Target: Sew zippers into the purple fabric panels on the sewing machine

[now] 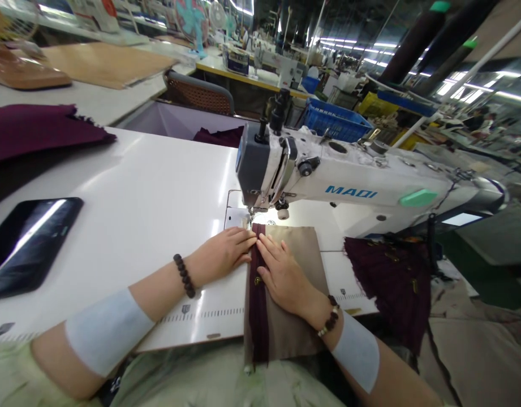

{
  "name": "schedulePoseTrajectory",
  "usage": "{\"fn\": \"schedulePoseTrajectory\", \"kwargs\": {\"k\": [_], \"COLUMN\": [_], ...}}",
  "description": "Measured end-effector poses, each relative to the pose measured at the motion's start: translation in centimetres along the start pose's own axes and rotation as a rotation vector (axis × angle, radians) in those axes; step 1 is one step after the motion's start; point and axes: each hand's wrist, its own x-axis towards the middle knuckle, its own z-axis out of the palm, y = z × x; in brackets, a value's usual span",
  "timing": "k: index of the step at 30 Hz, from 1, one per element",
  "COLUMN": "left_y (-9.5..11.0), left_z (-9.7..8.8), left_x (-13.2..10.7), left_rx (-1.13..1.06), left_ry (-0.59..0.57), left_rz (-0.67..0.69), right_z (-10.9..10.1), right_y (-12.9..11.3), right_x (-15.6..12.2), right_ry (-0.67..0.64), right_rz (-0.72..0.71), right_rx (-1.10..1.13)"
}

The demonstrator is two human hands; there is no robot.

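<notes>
A tan fabric piece (300, 254) with a dark maroon zipper strip (257, 299) along its left edge lies on the sewing table under the head of a white sewing machine (353, 181). My left hand (222, 253) lies flat beside the strip, fingertips touching its upper part near the needle. My right hand (283, 277) rests flat on the tan fabric, fingers stretched toward the strip. Both wrists wear dark bead bracelets and pale sleeve cuffs.
A black phone (29, 243) lies at the left of the white table (137, 203). Maroon fabric (35, 130) sits at the far left, another maroon pile (391, 277) at the right. A blue crate (334, 121) and other machines stand behind.
</notes>
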Motion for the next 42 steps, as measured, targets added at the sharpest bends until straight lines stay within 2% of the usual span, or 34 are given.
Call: {"fn": "schedulePoseTrajectory", "kwargs": {"k": [11, 18, 25, 35, 38, 42], "left_y": [-0.1, -0.3, -0.4, -0.9, 0.4, 4.4], "left_z": [0.0, 0.3, -0.3, -0.2, -1.2, -3.1], "left_x": [-0.2, 0.0, 0.2, 0.4, 0.1, -1.4], "left_rx": [0.117, 0.120, 0.083, 0.081, 0.070, 0.025], "left_ry": [0.008, -0.062, -0.111, -0.062, -0.074, -0.143], "left_rz": [-0.042, -0.123, -0.167, -0.130, -0.058, 0.097], "right_z": [-0.6, -0.6, -0.7, -1.2, -1.7, -2.2], "right_y": [1.1, 1.6, 1.7, 1.7, 1.6, 1.5], "right_x": [0.7, 1.6, 2.1, 2.5, 2.7, 3.2], "right_ry": [-0.019, -0.012, -0.013, -0.005, 0.012, 0.037], "right_rz": [-0.087, -0.090, -0.086, -0.098, -0.108, -0.098], "right_rx": [0.008, 0.004, 0.010, 0.024, 0.028, 0.007]}}
